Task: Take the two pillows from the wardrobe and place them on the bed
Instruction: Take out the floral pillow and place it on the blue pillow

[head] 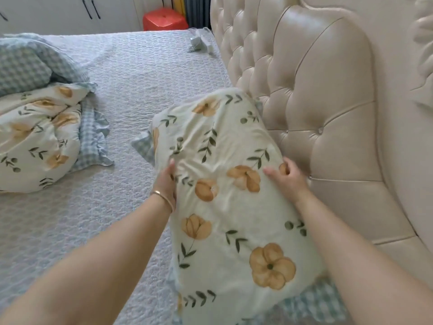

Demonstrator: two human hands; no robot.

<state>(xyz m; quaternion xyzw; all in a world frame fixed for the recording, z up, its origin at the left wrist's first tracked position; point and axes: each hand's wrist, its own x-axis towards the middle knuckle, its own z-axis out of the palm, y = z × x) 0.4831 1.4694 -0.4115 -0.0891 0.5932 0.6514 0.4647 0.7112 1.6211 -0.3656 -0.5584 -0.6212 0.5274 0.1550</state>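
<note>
A cream pillow printed with orange flowers and green leaves lies on the grey quilted bed, its long side against the padded headboard. My left hand grips its left edge. My right hand rests on its top right, fingers curled into the fabric. A second pillow with the same print and a blue checked frill lies at the left of the bed, apart from both hands.
A blue checked duvet is bunched at the far left. Small white items lie near the headboard's far end. A red stool and white wardrobe doors stand beyond the bed.
</note>
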